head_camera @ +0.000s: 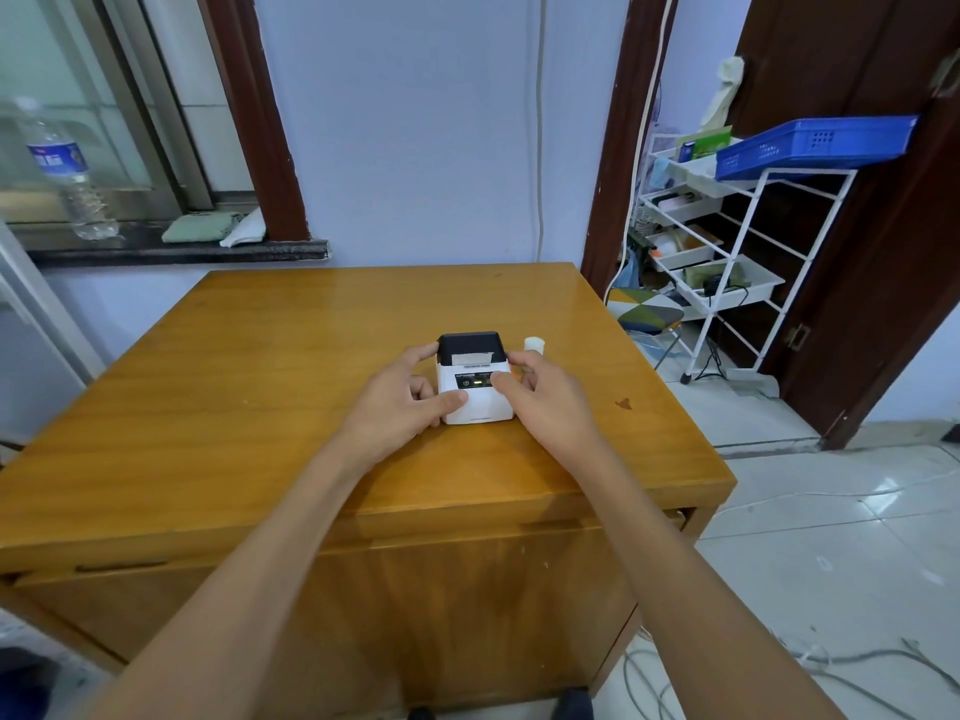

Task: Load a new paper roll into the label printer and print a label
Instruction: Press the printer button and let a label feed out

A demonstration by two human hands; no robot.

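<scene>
Both arms reach out low over the near edge of the wooden table (260, 407), and I've got them converging on the label printer (474, 379), which sits near the middle of the tabletop. My left hand (402, 402) cups the printer's left side, fingers curled and lightly spread, thumb lying along the lower front, index finger up by the dark lid. My right hand (545, 400) is on the other side, fingers loosely bent, thumb pressing down on the control strip on top, where a small green light glows. That reads to me as the print or feed button going in.

Progress, as I judge it: the black lid (470, 343) looks closed, and a pale strip of paper (471, 359) shows at the slot, so the roll seems loaded already. What's left is getting a label out; no printed label lies on the table.

Just beyond the printer's right corner stands a small white roll (534, 345), upright, close but apart from it — spare or old core, I can't tell.

Nothing on the tabletop blocks me. Further off, a water bottle (67, 168) on the windowsill to the left, a white wire rack (737, 241) with a blue tray (815, 142) on the right.
</scene>
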